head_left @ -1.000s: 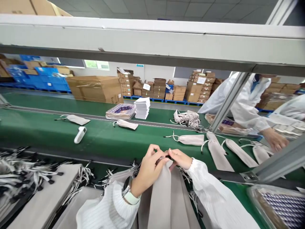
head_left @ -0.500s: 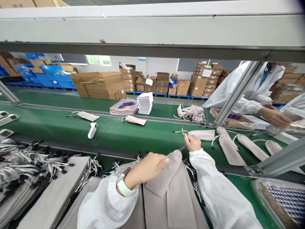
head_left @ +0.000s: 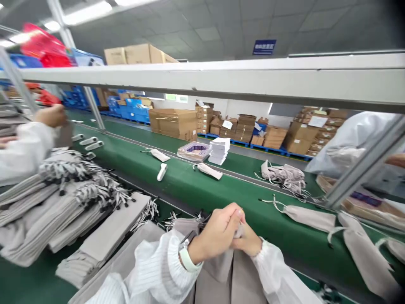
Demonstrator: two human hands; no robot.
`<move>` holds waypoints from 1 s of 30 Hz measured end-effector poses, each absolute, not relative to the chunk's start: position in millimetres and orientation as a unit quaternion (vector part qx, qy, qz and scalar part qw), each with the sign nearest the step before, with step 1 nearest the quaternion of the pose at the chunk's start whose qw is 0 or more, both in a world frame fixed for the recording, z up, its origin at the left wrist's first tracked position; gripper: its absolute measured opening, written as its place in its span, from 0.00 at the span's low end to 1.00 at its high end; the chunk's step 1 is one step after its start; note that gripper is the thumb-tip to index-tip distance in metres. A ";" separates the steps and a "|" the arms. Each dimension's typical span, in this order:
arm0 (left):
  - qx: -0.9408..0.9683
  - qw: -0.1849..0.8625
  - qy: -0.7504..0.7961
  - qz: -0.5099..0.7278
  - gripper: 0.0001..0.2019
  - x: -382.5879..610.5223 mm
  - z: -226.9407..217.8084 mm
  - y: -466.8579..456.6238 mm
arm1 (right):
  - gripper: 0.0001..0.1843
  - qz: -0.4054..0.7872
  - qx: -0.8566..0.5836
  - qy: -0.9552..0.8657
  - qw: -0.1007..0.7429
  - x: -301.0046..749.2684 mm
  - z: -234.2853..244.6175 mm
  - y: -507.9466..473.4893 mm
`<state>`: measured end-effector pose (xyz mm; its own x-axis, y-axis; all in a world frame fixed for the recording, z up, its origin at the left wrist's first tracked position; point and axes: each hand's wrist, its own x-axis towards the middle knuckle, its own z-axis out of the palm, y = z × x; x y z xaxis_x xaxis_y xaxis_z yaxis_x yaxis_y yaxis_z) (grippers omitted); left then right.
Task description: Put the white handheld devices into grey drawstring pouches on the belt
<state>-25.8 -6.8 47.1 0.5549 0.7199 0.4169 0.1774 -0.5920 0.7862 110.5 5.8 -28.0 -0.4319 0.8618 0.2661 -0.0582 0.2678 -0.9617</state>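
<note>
My left hand [head_left: 220,232] and my right hand [head_left: 248,240] are pressed together, both closed on the bunched top of a grey drawstring pouch [head_left: 221,266]. The pouch hangs below my fingers, over a pile of flat grey pouches [head_left: 248,283]; its cords are hidden. More flat pouches [head_left: 110,228] with white cords and black tips lie in stacks to the left. On the green belt [head_left: 186,190] ahead lie a white handheld device [head_left: 162,172], a pouch [head_left: 209,171] just beyond my hands and another pouch [head_left: 311,217] to the right.
Farther off stand a tray of patterned small items [head_left: 193,151], a stack of white paper pieces [head_left: 219,150] and a heap of pouches [head_left: 283,175]. A metal post [head_left: 363,156] rises at right. A co-worker's hand [head_left: 52,115] is at left; another person [head_left: 354,143] is across the belt.
My view has swung left and tilted up. My right hand has come back from the drawn-out cord and closed on the pouch's top against my left hand.
</note>
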 end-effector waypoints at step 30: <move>0.612 -0.143 0.769 0.116 0.29 -276.5 -84.7 40.3 | 0.35 0.088 -0.929 -0.315 0.173 302.1 -107.6 34.6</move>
<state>-276.5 40.3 -84.7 -0.2107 0.9079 0.3625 0.9744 0.2250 0.0029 302.1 34.6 -107.6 0.7861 0.6157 -0.0549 0.5544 -0.7415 -0.3778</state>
